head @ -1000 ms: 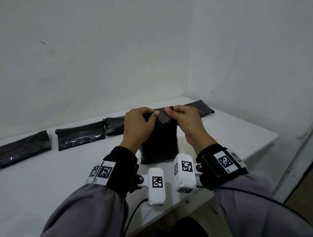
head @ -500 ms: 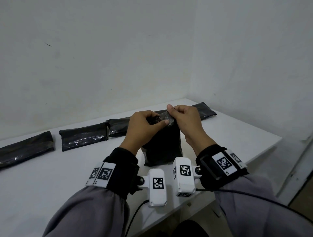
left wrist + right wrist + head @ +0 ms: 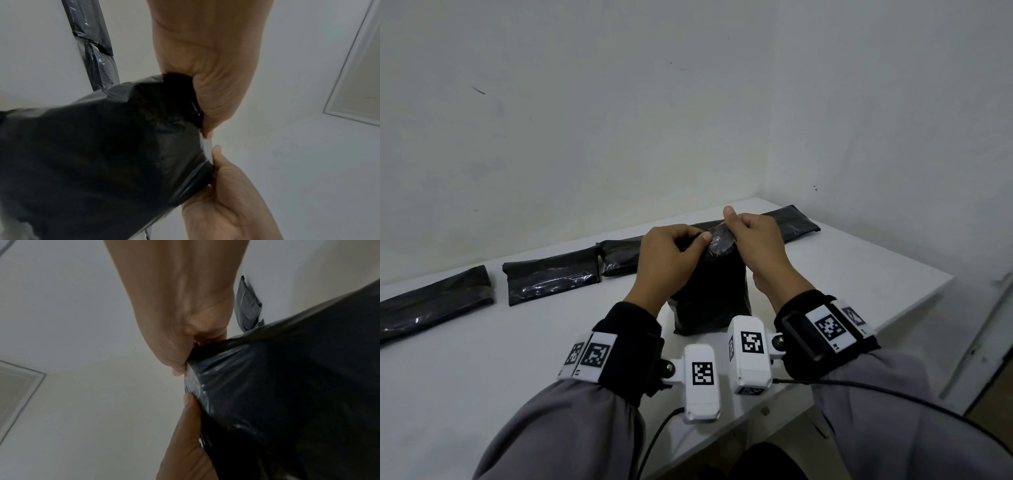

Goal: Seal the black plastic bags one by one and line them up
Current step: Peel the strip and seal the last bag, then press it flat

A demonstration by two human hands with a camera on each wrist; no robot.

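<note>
From the head view, your left hand (image 3: 671, 260) and right hand (image 3: 753, 240) both pinch the top edge of one upright black bag (image 3: 712, 301) on the tabletop (image 3: 482, 359). Four flat bags (image 3: 551, 281) lie in a row beyond your fingers. In the left wrist view, your fingers (image 3: 218, 159) grip its mouth. The right wrist view shows the same pinch.

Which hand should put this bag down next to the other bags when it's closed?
Probably the left hand. Both hands pinch the top of the upright bag, but the lined-up bags lie toward the left along the wall. The right hand would have to cross over.
</note>
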